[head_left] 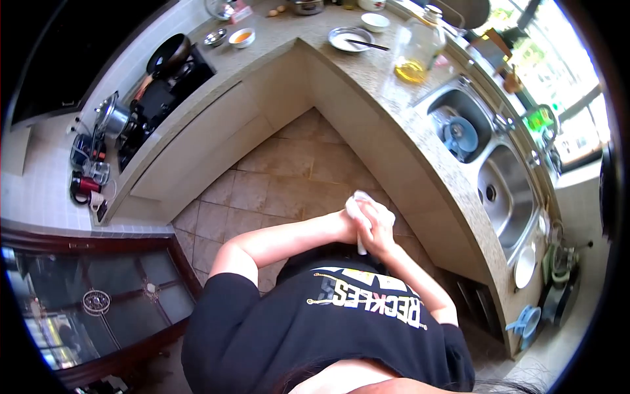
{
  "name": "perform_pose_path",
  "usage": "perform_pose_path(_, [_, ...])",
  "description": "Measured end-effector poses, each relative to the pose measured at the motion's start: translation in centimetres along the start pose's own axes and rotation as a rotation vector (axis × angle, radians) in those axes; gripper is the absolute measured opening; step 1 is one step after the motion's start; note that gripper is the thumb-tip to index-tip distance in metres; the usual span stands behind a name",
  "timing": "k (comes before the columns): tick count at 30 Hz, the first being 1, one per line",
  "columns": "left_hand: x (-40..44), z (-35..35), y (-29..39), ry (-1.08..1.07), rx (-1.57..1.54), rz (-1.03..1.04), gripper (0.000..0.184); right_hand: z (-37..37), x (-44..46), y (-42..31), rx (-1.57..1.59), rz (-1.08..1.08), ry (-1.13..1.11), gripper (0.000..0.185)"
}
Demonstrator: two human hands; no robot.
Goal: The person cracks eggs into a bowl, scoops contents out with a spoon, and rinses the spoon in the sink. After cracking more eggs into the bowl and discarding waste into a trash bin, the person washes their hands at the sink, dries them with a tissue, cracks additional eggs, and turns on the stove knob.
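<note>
Both hands are together in front of my waist, wrapped round a crumpled white cloth or paper towel (355, 209); which of the two I cannot tell. My left hand (346, 226) is closed on it from the left, its fingers mostly hidden behind the other hand. Over it lies my right hand (377, 226), fingers bent and pressing the white material. A corner of it hangs below the hands, and another bit shows at the right.
An L-shaped counter (394, 98) surrounds me, with a double sink (508, 190) holding a blue colander (461, 136) on the right. An oil jug (412, 69), a plate (341, 39) and a bowl of orange liquid (242, 38) stand at the back. A wok (169, 56) sits left.
</note>
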State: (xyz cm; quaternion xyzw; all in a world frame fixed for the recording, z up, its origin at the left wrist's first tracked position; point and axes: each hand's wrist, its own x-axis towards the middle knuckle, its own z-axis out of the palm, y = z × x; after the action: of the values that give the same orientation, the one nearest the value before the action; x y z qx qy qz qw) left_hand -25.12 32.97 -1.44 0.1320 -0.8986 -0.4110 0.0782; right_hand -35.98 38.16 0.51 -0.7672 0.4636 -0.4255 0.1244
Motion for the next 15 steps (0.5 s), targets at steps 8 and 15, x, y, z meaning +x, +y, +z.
perform_pose_path(8, [-7.8, -4.8, -8.3, 1.025, -1.041, -0.564, 0.030, 10.5, 12.3, 8.3, 0.768, 0.658, -0.368, 0.045])
perform_pose_path(15, [-3.8, -9.3, -19.1, 1.684, -1.527, 0.249, 0.060, 17.4, 20.2, 8.7, 0.008, -0.162, -0.786, 0.072])
